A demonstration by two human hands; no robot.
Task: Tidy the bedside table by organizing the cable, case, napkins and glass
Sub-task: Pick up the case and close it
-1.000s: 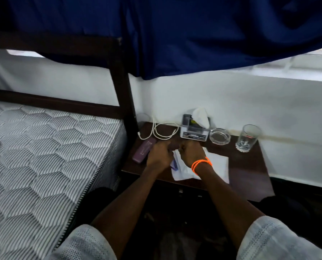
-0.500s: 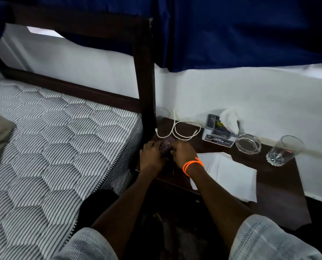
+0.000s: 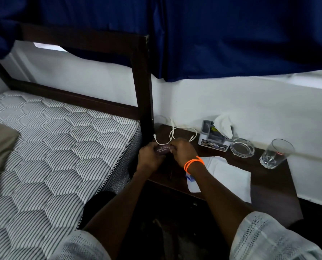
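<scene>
A small maroon case [image 3: 163, 149] with pale lettering is held between my left hand [image 3: 149, 157] and my right hand [image 3: 182, 152] over the left end of the dark bedside table [image 3: 268, 186]. Both hands grip it by its ends. A white cable [image 3: 172, 134] lies looped just behind the hands. White napkins [image 3: 223, 175] lie spread flat on the table to the right of my right wrist. A clear glass [image 3: 275, 153] with a little water stands at the table's far right.
A tissue box [image 3: 213, 140] with a tissue sticking up stands against the wall, with a glass ashtray [image 3: 242, 147] beside it. A dark bed post [image 3: 143, 87] and a patterned mattress [image 3: 59, 152] border the table on the left. Blue curtain [image 3: 231, 34] hangs above.
Both hands moved off the napkins to the table's left end and picked up the case. The camera swung left and closer.
</scene>
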